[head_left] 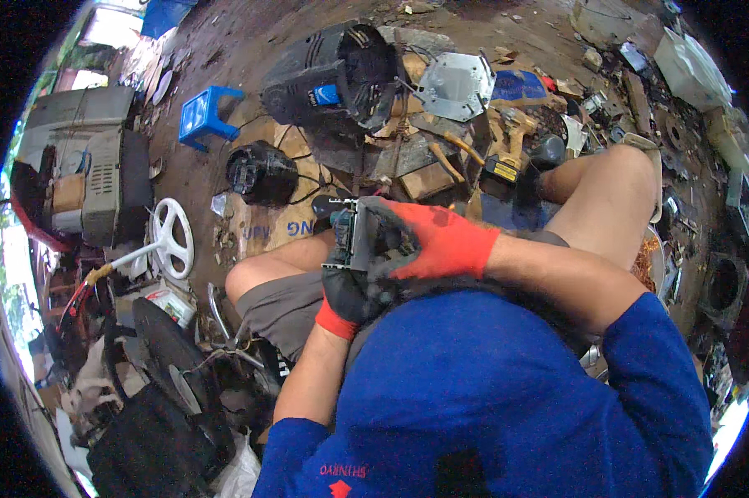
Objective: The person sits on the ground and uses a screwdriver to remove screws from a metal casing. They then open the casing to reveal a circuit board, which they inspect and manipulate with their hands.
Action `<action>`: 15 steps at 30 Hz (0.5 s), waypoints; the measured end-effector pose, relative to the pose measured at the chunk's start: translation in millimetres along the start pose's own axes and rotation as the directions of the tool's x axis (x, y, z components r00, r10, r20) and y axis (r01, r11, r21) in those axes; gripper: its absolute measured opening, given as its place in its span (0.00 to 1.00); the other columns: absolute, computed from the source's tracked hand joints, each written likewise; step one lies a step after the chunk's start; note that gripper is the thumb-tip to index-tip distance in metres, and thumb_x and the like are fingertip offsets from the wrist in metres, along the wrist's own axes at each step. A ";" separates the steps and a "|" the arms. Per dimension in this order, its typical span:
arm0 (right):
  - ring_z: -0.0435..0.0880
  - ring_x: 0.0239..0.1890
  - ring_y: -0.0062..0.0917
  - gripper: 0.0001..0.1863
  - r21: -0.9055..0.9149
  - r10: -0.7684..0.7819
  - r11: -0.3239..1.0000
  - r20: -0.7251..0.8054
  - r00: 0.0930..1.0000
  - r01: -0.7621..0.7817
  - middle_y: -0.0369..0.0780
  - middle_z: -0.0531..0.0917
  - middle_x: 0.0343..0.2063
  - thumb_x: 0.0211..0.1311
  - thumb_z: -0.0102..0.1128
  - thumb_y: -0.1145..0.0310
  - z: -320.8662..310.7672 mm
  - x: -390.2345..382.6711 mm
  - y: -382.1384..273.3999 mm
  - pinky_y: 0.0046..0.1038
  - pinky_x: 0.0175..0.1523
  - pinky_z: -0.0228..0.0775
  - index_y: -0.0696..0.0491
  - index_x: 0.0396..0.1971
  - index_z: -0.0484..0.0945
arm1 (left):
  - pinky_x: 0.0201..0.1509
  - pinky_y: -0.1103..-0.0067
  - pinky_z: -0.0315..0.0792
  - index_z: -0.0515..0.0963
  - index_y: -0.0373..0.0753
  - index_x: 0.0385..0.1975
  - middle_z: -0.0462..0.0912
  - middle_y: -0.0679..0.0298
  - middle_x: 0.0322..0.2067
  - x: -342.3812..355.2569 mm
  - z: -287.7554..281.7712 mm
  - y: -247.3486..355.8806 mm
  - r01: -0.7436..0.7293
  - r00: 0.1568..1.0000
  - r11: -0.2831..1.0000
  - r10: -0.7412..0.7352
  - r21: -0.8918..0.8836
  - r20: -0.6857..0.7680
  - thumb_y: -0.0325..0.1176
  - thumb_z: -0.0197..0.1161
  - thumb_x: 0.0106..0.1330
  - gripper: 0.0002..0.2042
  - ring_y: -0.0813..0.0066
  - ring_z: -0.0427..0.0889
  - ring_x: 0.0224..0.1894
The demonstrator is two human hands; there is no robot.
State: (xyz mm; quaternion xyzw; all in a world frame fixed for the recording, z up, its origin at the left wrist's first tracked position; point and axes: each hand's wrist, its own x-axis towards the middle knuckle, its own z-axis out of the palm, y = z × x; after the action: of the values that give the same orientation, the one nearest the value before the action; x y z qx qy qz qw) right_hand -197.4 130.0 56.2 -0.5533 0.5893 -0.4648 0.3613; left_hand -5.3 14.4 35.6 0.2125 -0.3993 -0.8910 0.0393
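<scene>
Your left hand (pixel 347 295) cups the metal module (pixel 356 234) from beneath, above your lap; your right hand (pixel 435 242) is clamped over its top. Judged rigid, moderately light, with sharp sheet-metal edges. Grip the frame sides, not the exposed inner parts.

We see a small metal-framed electronic module (pixel 354 236), grey casing with teal part, held upright over the lap.
</scene>
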 end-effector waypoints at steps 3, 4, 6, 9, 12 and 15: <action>0.74 0.65 0.46 0.54 -0.111 0.043 0.993 -0.029 0.999 -0.046 0.54 0.73 0.63 0.47 0.76 0.51 6.5 -1.4 3.7 0.38 0.68 0.68 0.56 0.72 0.58 | 0.23 0.74 0.70 0.67 0.55 0.68 0.79 0.66 0.59 1.5 -2.6 -1.5 0.248 0.960 0.912 -0.277 -0.326 -0.044 0.66 0.41 0.71 0.32 0.65 0.82 0.31; 0.74 0.65 0.45 0.54 -0.122 0.040 0.992 -0.042 0.998 -0.045 0.53 0.74 0.63 0.46 0.77 0.53 8.4 -1.1 3.4 0.38 0.68 0.68 0.56 0.72 0.57 | 0.23 0.74 0.70 0.67 0.55 0.68 0.79 0.66 0.59 1.0 -1.6 -0.4 0.270 0.947 0.892 -0.314 -0.363 -0.068 0.67 0.42 0.70 0.33 0.64 0.82 0.31; 0.74 0.65 0.44 0.55 -0.122 0.043 0.991 -0.053 0.998 -0.049 0.52 0.74 0.63 0.45 0.78 0.56 10.4 -0.1 2.7 0.37 0.68 0.68 0.56 0.72 0.57 | 0.24 0.73 0.70 0.67 0.55 0.67 0.78 0.66 0.59 0.3 -1.3 0.1 0.298 0.935 0.854 -0.352 -0.427 -0.051 0.70 0.42 0.68 0.35 0.62 0.82 0.31; 0.74 0.66 0.43 0.54 -0.095 0.054 0.994 -0.045 0.998 -0.058 0.52 0.74 0.63 0.46 0.77 0.57 10.0 0.5 1.9 0.37 0.68 0.68 0.55 0.73 0.56 | 0.24 0.73 0.70 0.68 0.54 0.67 0.79 0.65 0.57 0.0 -3.1 -2.0 0.303 0.937 0.821 -0.350 -0.484 -0.008 0.72 0.42 0.66 0.37 0.62 0.80 0.28; 0.74 0.66 0.42 0.51 -0.040 0.067 0.997 -0.006 0.998 -0.067 0.52 0.74 0.63 0.49 0.75 0.62 6.7 0.8 -0.6 0.37 0.68 0.67 0.55 0.73 0.57 | 0.24 0.69 0.71 0.69 0.51 0.65 0.82 0.61 0.48 2.8 -1.0 -2.0 0.296 0.941 0.805 -0.339 -0.514 0.011 0.73 0.42 0.66 0.38 0.61 0.79 0.26; 0.73 0.67 0.37 0.47 0.078 0.071 0.994 0.075 0.995 -0.077 0.50 0.74 0.64 0.52 0.71 0.67 -0.3 4.6 -5.5 0.35 0.69 0.65 0.55 0.73 0.58 | 0.25 0.64 0.71 0.72 0.48 0.61 0.82 0.59 0.37 -1.8 -15.7 -8.2 0.364 0.931 0.764 -0.288 -0.533 0.223 0.73 0.41 0.66 0.37 0.61 0.77 0.25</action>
State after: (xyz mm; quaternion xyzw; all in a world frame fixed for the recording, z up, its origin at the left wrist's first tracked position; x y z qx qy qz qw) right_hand -196.5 125.8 61.9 -0.5324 0.5768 -0.4543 0.4212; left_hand 3.6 9.5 20.9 0.1999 -0.0757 -0.9735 -0.0809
